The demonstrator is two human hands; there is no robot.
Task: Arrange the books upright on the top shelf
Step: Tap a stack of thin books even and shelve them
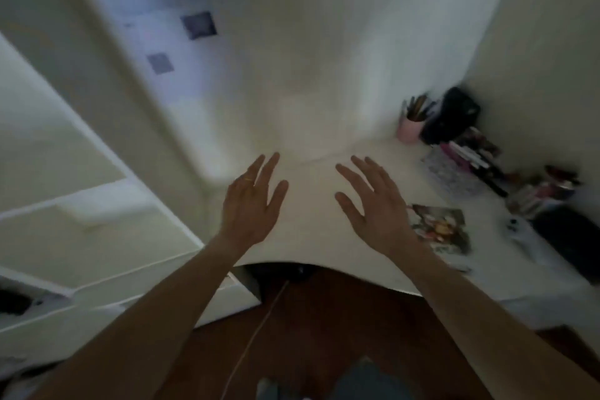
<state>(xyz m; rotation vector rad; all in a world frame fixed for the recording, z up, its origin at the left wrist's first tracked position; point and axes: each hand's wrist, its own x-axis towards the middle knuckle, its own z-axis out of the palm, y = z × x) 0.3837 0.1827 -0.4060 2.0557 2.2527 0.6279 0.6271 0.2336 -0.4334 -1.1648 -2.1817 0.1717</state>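
Both my hands are stretched out over a white desk [311, 237], fingers straight and spread, holding nothing. My left hand [253, 204] wears a ring and hovers near the desk's left end. My right hand [373, 204] is beside it, to the right. A row of books [474, 159] stands or leans along the right wall at the desk's far right. A magazine with a colourful cover [441, 230] lies flat on the desk just right of my right hand. A white shelf unit [81, 198] rises at the left. The picture is blurred and dim.
A pink cup with pens [410, 130] and a black bag [454, 117] sit in the far right corner. Dark objects and a small white device [516, 230] lie at the desk's right edge. Below the desk is a brown wooden floor [324, 318] with a thin cable.
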